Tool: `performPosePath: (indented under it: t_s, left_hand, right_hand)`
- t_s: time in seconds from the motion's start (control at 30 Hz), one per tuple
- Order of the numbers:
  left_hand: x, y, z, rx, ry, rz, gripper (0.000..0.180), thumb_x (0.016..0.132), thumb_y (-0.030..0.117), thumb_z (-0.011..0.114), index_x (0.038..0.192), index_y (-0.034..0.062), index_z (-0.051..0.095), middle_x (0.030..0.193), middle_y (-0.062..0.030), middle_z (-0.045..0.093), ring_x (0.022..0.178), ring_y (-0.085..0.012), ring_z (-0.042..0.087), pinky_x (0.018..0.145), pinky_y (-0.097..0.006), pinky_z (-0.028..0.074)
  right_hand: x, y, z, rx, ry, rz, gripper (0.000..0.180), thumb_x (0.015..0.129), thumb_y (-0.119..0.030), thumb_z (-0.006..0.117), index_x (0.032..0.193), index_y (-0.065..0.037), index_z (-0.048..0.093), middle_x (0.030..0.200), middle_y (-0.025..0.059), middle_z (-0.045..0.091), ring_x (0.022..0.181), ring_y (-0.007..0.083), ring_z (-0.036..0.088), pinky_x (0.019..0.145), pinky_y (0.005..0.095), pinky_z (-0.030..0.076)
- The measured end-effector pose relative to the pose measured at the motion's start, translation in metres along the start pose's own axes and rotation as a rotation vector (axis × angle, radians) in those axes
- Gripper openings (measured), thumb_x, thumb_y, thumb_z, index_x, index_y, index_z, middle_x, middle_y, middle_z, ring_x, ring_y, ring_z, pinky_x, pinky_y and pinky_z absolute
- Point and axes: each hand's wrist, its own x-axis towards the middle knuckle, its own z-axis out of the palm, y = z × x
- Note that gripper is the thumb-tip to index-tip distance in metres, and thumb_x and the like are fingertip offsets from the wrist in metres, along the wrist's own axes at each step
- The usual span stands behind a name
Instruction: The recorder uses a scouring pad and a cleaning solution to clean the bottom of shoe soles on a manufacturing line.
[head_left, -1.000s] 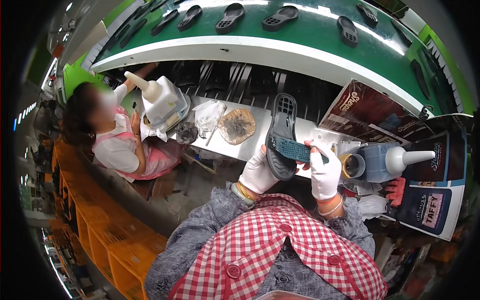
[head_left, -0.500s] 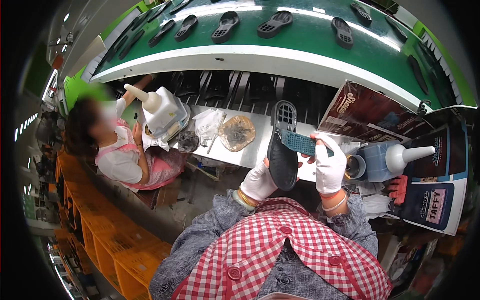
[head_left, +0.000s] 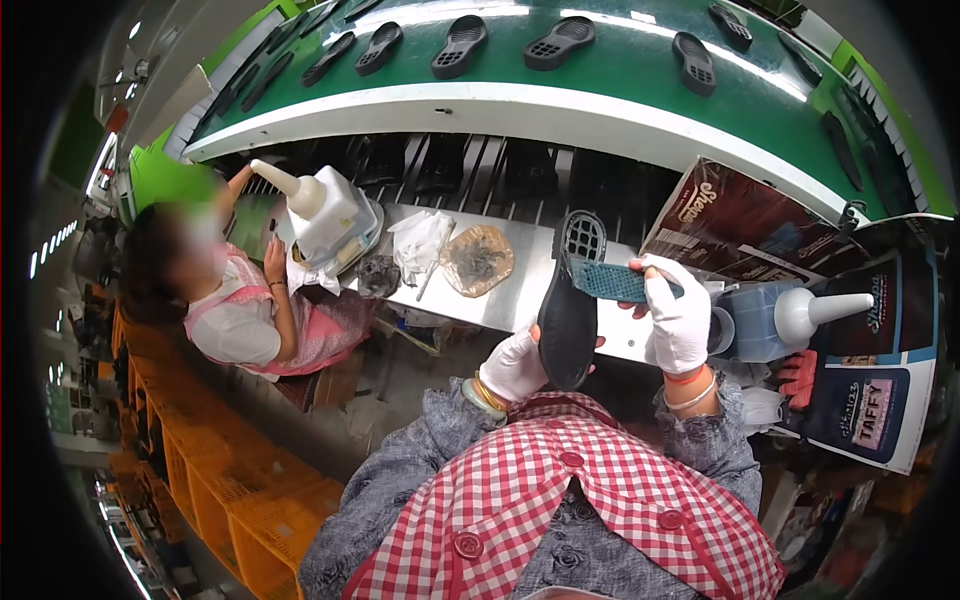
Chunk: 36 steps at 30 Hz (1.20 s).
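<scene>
The left hand (head_left: 515, 365), in a white glove, is closed around the near end of a black shoe sole (head_left: 568, 300), holding it upright over the near edge of the grey worktop (head_left: 520, 290) so that its far end, cut with a grid of openings, points away toward the conveyor. The right hand (head_left: 678, 318), also gloved in white, grips a flat teal insert (head_left: 610, 282) between thumb and fingers — the piece lies crosswise with its left end touching the sole's upper part, just below the grid. To the right of that hand stands a blue-tinted squeeze bottle (head_left: 775, 318) with a white nozzle pointing right, and beyond it lean dark printed cartons (head_left: 740, 215). On the worktop to the left lie a brownish round pad (head_left: 477, 260), crumpled clear plastic (head_left: 420, 245) and a white bottle (head_left: 322, 205) with a long spout set in a dish. A co-worker in a pink apron (head_left: 250, 310) sits at the far left, one hand raised near that white bottle. Far across the scene runs a green conveyor belt (head_left: 620, 75) carrying several more black soles (head_left: 560, 42) spaced well apart. Orange crates (head_left: 240, 500) are stacked on the floor at the near left.
</scene>
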Motion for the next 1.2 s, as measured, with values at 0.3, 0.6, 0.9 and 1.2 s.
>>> performPosePath:
  t_s: [0.3,0.6,0.9,1.2]
  left_hand:
    - [0.009,-0.003,-0.012,-0.057,0.065,0.043,0.073,0.085,0.050,0.060,0.138,0.0070,0.036,0.132,-0.0172,0.048,0.116,-0.0337,0.053,0.088,-0.053,0.050]
    - [0.017,-0.007,-0.017,-0.015,0.148,0.051,0.069,0.089,0.057,0.047,0.137,0.0081,0.037,0.129,-0.0151,0.050,0.112,-0.0304,0.055,0.084,-0.049,0.053]
    - [0.023,-0.007,-0.008,-0.104,0.146,0.052,0.064,0.095,0.055,0.036,0.138,0.0078,0.037,0.132,-0.0132,0.048,0.120,-0.0266,0.048,0.103,-0.043,0.039]
    - [0.015,-0.007,-0.014,0.316,0.116,0.118,0.061,0.097,0.054,0.028,0.138,0.0088,0.039,0.133,-0.0112,0.048,0.119,-0.0241,0.050,0.103,-0.041,0.040]
  right_hand:
    - [-0.017,0.013,0.001,-0.057,-0.069,0.132,0.020,0.092,-0.012,0.054,0.101,0.002,0.064,0.085,0.0082,0.067,0.062,0.0099,0.063,0.050,0.0188,0.047]
    - [-0.024,0.014,-0.002,-0.048,-0.099,0.188,0.016,0.090,-0.008,0.056,0.100,0.002,0.061,0.087,0.0088,0.067,0.060,0.0113,0.064,0.050,0.0188,0.049]
    - [-0.035,0.002,-0.002,-0.211,-0.199,0.183,0.017,0.092,-0.009,0.052,0.097,0.001,0.064,0.083,0.0067,0.067,0.061,0.0104,0.063,0.050,0.0172,0.045]
    - [-0.029,0.007,0.002,-0.306,-0.377,0.033,0.016,0.091,-0.007,0.054,0.099,0.001,0.066,0.086,0.0063,0.063,0.062,0.0108,0.063,0.051,0.0192,0.048]
